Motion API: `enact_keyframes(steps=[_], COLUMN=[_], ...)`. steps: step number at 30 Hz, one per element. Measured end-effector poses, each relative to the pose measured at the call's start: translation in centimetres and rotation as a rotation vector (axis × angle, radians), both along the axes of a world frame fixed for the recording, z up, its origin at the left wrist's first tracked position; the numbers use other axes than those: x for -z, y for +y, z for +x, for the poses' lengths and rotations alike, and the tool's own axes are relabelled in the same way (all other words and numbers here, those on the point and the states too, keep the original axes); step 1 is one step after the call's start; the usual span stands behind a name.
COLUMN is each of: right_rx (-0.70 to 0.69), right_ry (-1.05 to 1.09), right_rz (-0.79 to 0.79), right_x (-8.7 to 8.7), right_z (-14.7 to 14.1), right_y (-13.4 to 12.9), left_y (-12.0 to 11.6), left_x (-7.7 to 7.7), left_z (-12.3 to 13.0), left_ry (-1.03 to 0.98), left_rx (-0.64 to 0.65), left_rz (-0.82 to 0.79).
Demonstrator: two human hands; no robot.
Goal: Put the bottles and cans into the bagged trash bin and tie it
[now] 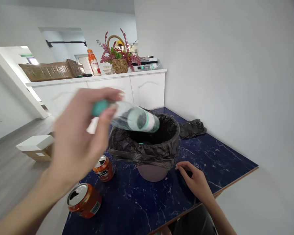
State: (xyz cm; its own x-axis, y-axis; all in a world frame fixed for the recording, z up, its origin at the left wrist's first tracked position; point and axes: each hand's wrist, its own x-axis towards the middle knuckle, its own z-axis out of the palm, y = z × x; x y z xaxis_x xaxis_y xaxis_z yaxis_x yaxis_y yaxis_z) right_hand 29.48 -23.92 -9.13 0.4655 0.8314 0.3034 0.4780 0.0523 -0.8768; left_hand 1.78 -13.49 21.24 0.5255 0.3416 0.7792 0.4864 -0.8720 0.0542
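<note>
My left hand (75,130), blurred by motion, grips a clear plastic bottle (137,117) with a teal cap near its neck. The bottle is tilted, its base over the mouth of a trash bin (153,173) lined with a black plastic bag (147,155). Inside the bin a bit of teal shows; the rest is dark. My right hand (194,181) rests on the table beside the bin, fingers loosely bent, fingertips close to the bag's lower edge. Left of the bin stand two orange drink cans, a nearer can (85,200) and a farther can (104,168), both opened.
The bin stands on a dark blue marbled table (137,209). A crumpled black bag (193,128) lies at its right. Behind, a white cabinet (148,89) carries a flower basket (120,65), an orange bottle (94,63) and a cardboard box (47,71). A white wall borders the right.
</note>
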Motion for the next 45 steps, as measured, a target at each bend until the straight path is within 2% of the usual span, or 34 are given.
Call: enact_keyframes(steps=[2, 5, 8, 10, 13, 16, 19, 23, 27, 28, 30, 33, 35, 38, 41, 45], right_rx=[-0.002, -0.001, 0.002, 0.002, 0.004, 0.005, -0.002, -0.006, -0.037, -0.016, 0.122, 0.389, 0.389, 0.278, 0.255, 0.298], right_ry=[0.007, 0.012, 0.012, 0.014, 0.014, 0.006, 0.005, 0.014, 0.070, 0.089, 0.068, -0.178, -0.392, -0.635, -0.748, -0.762], right_rz=[0.010, 0.026, 0.033, 0.033, 0.039, 0.034, 0.025, 0.006, 0.019, 0.057, 0.199, 0.483, 0.567, 0.518, 0.557, 0.720], right_x=[0.0, -0.1, -0.2, -0.3, -0.2, -0.1, 0.0, 0.4, 0.1, -0.3, -2.1, -6.7, -10.3, -14.5, -15.9, -15.3], right_z=[0.0, 0.0, 0.0, 0.0, 0.0, 0.0, 0.1, 0.2, -0.2, -0.5, -1.1, -2.2, -2.8, -3.2, -3.1, -2.6], right_y=[0.0, 0.1, 0.2, 0.2, 0.2, 0.1, 0.1, 0.1, 0.1, 0.1, -0.1, -0.5, -0.7, -0.4, 0.2, 0.4], left_y=[0.8, 2.4, 3.0, 2.9, 2.7, 3.5, 5.1, 6.6, 6.9, 6.9, 7.1, 7.8, 8.6, 9.9, 11.3, 12.9], left_x=[0.4, 1.6, 2.4, 2.4, 2.0, 1.7, 2.1, 3.3, 3.8, 3.8, 3.5, 2.9, 2.7, 2.7, 3.3, 4.2], left_z=[2.7, 5.4, 6.4, 6.3, 5.2, 3.0, 0.2, -2.5, -2.6, -2.2, -1.2, 0.6, 1.8, 3.1, 3.4, 2.1], left_ry=[0.069, 0.325, 0.545, 0.528, 0.344, 0.153, 0.099, 0.047, -0.028, -0.028, -0.008, 0.048, 0.074, 0.034, -0.069, -0.078], left_rx=[0.148, 0.326, 0.368, 0.345, 0.253, 0.092, -0.014, -0.062, -0.093, -0.098, -0.102, -0.108, -0.108, -0.112, -0.153, -0.323], left_rz=[-0.011, -0.202, -0.428, -0.491, -0.443, -0.367, -0.365, -0.466, -0.628, -0.646, -0.639, -0.540, -0.477, -0.461, -0.529, -0.640])
